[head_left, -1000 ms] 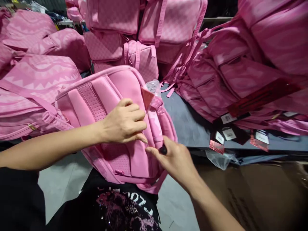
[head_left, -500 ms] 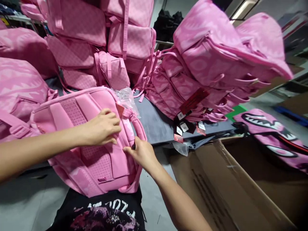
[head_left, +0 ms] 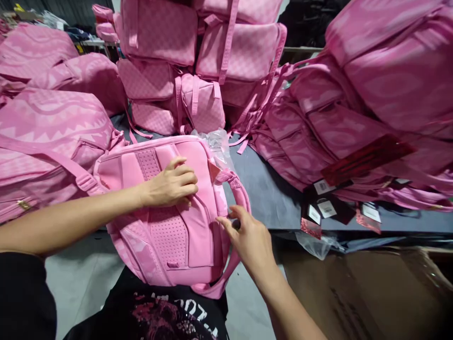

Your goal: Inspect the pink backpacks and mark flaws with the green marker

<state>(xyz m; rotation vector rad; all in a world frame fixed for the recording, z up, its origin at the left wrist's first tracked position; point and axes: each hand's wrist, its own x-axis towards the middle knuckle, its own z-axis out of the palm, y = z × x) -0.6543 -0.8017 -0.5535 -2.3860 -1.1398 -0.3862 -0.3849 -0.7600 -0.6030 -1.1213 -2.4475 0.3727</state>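
A pink backpack [head_left: 201, 241] leans tilted in front of me, its padded back panel and shoulder straps facing up. My left hand [head_left: 173, 184] is closed, with bent fingers against the middle of that padded panel. At the right side edge of the backpack, my right hand [head_left: 247, 231] has its thumb on the seam and its bent fingers against the side. A looped pink shoulder strap [head_left: 244, 198] passes beside the right hand. Behind the top corner lies a crumpled clear plastic bag [head_left: 217, 144].
Checkered pink bags [head_left: 159, 33] are stacked at the back of the grey table [head_left: 265, 189]. More pink backpacks [head_left: 389, 94] pile up at right, with hang tags [head_left: 327, 208] dangling. Another patterned backpack [head_left: 56, 123] sits left. A cardboard box [head_left: 371, 293] stands at lower right.
My view has turned right to left, so the backpack and both hands appear farther right. The hands keep nearly the same places on the backpack.
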